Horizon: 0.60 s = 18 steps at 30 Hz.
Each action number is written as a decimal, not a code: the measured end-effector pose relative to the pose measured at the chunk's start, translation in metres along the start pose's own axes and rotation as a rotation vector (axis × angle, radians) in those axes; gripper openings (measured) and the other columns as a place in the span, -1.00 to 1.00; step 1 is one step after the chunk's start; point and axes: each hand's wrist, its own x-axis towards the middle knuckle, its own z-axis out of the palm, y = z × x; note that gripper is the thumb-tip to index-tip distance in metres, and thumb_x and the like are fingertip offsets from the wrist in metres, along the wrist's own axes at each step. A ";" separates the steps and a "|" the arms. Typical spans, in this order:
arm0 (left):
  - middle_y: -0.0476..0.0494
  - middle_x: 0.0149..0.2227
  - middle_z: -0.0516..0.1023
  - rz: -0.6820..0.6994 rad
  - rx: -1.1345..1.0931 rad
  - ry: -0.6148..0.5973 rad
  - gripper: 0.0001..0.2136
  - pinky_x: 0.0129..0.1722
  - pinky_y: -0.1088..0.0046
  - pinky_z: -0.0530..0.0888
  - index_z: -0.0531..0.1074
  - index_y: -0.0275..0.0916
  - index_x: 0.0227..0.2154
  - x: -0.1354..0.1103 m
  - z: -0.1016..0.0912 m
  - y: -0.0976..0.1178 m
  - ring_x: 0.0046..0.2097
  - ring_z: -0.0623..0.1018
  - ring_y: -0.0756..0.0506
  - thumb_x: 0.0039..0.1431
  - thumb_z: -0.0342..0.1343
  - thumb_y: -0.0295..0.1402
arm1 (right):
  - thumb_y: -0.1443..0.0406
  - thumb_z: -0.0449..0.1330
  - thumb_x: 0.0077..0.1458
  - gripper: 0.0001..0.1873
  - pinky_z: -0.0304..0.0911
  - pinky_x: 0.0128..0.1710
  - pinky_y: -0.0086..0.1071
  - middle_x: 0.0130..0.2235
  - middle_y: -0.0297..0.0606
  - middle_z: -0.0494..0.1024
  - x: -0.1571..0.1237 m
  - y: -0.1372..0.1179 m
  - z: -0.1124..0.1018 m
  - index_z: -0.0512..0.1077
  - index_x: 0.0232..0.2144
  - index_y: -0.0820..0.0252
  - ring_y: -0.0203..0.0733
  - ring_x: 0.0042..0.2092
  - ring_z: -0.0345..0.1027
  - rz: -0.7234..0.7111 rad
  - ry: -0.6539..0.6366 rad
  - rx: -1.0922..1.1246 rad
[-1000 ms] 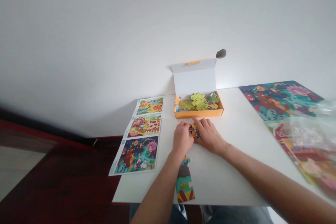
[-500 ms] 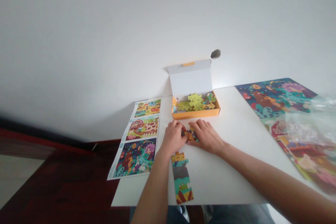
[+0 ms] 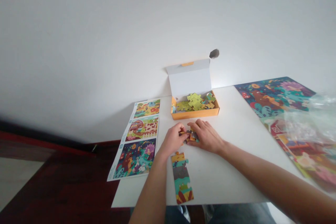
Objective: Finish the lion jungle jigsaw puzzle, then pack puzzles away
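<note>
My left hand pinches a jigsaw puzzle piece between thumb and fingers, just in front of the box. Facing it, my right hand has its thumb and fingers closed around another puzzle piece. The two pieces meet between my fingertips; whether they interlock I cannot tell, as fingers cover much of them. Below my left wrist lies a joined strip of puzzle pieces, with a grey animal and a green one on blue. An open yellow box holds several loose, mostly green-backed pieces.
A sheet with three printed pictures lies along the table's left edge, partly overhanging it. At the right are a dark picture board, a farm picture and clear plastic wrapping. The wall stands directly behind the box lid.
My left hand's fingers have shifted slightly, showing more of the piece under them. The right hand stays almost in place; the strip and the box look the same.
</note>
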 end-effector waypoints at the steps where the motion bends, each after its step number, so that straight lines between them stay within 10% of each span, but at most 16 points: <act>1: 0.04 -0.45 0.47 0.004 -0.046 0.027 -0.93 -0.39 0.50 0.39 0.33 -0.20 -0.39 0.001 0.000 -0.002 -0.40 0.51 -0.02 0.06 0.11 -0.44 | -0.06 0.25 0.06 -0.29 0.21 -0.07 -0.18 -0.10 -0.11 0.40 0.000 0.000 0.000 0.26 0.15 0.15 -0.01 -0.11 0.32 0.008 0.000 -0.005; 8: -0.16 -0.27 0.62 -0.111 -0.020 0.420 -0.82 -0.12 0.33 0.48 0.49 -0.26 -0.20 0.008 -0.005 -0.016 -0.21 0.61 -0.13 0.12 0.15 -0.38 | -0.26 0.12 0.01 -0.13 0.21 -0.10 -0.09 -0.13 0.06 0.43 0.000 -0.005 0.000 0.32 0.11 0.29 0.15 -0.08 0.27 0.158 -0.011 -0.204; 18: -0.23 -0.09 0.62 -0.127 -0.325 0.305 -0.71 -0.03 0.31 0.51 0.54 -0.26 -0.08 0.009 0.013 -0.010 -0.08 0.61 -0.14 0.09 0.20 -0.44 | -0.08 0.17 0.09 -0.44 0.24 -0.12 -0.13 -0.19 0.01 0.46 -0.005 -0.019 -0.006 0.39 -0.07 0.25 0.12 -0.11 0.29 0.199 -0.008 -0.190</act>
